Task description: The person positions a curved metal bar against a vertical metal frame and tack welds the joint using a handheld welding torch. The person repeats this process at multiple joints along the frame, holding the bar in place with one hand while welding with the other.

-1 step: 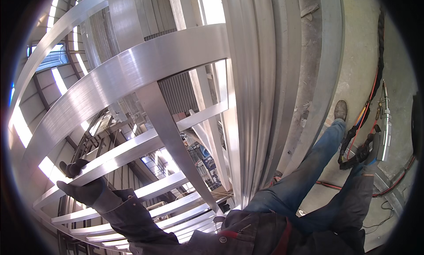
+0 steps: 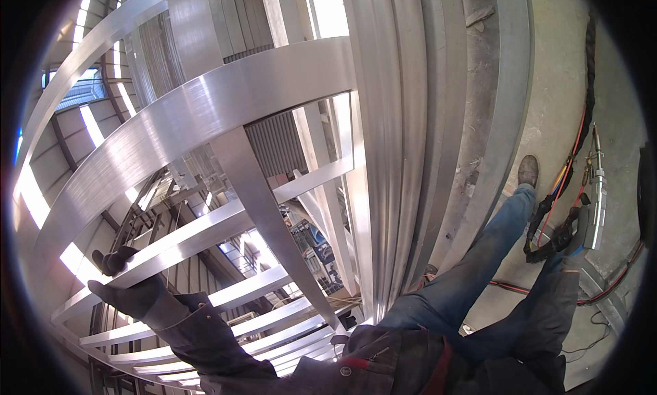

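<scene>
Clasping the metal bar (image 2: 195, 241) between left fingers (image 2: 118, 260) and thumb (image 2: 123, 298); could slip on smooth surface if jerked. Cannot tell whether pinching with right fingers (image 2: 565, 237), just left of the silver tool (image 2: 598, 213); could snag the dark hose (image 2: 536, 229) beside them.

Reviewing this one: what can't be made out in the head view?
Head view:
Left hand: partly hidden by the metal bar it is around.
Right hand: exact grip unclear, dark among dark parts.
Black cable bundle: upper end cut off by fisheye rim.
Background clutter: too small, partly behind bars.
</scene>
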A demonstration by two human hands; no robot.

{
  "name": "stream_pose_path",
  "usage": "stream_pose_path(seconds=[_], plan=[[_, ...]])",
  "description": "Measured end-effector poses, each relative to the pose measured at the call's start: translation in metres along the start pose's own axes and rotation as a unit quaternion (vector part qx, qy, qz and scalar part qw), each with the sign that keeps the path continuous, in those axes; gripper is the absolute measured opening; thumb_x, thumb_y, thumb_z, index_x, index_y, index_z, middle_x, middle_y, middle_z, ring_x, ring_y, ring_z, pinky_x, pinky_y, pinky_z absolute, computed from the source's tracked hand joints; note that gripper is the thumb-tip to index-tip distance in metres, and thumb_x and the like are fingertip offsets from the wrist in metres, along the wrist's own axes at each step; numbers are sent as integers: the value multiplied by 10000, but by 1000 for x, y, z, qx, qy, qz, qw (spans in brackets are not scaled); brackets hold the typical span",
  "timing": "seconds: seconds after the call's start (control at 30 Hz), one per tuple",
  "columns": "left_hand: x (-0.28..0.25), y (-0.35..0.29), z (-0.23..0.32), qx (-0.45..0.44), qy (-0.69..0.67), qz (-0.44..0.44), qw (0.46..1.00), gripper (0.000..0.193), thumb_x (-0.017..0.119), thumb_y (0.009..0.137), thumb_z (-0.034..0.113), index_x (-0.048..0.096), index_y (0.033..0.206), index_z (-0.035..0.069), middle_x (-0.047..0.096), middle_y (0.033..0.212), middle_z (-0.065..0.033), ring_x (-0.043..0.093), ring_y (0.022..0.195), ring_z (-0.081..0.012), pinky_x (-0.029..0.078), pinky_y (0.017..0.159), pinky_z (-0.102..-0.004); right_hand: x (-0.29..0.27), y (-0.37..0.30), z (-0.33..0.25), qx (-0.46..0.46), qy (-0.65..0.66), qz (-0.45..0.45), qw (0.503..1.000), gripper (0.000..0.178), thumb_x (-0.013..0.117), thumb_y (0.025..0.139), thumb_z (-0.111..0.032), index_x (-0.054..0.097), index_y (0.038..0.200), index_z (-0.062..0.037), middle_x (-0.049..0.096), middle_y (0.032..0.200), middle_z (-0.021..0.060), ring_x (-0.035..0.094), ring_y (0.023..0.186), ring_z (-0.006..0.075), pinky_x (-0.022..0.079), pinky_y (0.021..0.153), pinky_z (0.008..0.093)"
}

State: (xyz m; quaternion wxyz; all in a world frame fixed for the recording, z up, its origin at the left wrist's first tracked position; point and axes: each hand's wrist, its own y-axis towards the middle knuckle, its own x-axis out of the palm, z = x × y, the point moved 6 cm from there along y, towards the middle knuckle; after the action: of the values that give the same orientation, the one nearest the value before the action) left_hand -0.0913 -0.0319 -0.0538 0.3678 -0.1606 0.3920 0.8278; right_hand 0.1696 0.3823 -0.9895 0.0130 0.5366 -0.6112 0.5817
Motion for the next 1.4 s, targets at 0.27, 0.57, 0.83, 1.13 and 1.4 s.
stream_pose_path(seconds=[0.27,0.57,0.83,1.13,1.4], plan=[[3,3,-10,-85,-124,-59,987,637,665,958,521,519,1287,-4,638,940,-102,623,930,-280,488,1011,-488,44,-16,-21,-48,116,6,992,536,441,1086,-439,451,1515,-117,645,1002,51,573,678,150,488,563,312],[25,-28,-97,34,86,88,992,728,563,943,632,511,1264,-20,649,886,-145,650,818,-279,568,867,-443,115,-97,-87,-131,0,59,990,392,464,1081,-364,552,1304,-53,608,910,48,599,732,122,505,609,292],[71,-57,-210,14,-71,122,990,713,643,915,635,527,1305,49,473,732,-17,573,667,-208,590,716,-429,174,-135,-151,-242,-223,192,925,352,595,1028,-264,576,1232,22,558,768,24,502,615,92,391,525,232],[100,-79,-294,-26,-65,87,994,594,445,1052,550,551,1241,-4,692,756,-114,581,693,-168,493,939,-412,150,-138,-184,-176,-420,130,881,186,616,963,-123,628,1107,-7,536,742,32,527,638,124,439,543,302],[109,-72,-279,-18,-48,71,996,559,447,1072,509,596,791,50,592,676,-67,520,734,-179,438,828,-395,321,-170,-210,109,27,-12,994,279,611,993,-95,650,1251,3,697,927,88,694,763,202,540,627,331]])
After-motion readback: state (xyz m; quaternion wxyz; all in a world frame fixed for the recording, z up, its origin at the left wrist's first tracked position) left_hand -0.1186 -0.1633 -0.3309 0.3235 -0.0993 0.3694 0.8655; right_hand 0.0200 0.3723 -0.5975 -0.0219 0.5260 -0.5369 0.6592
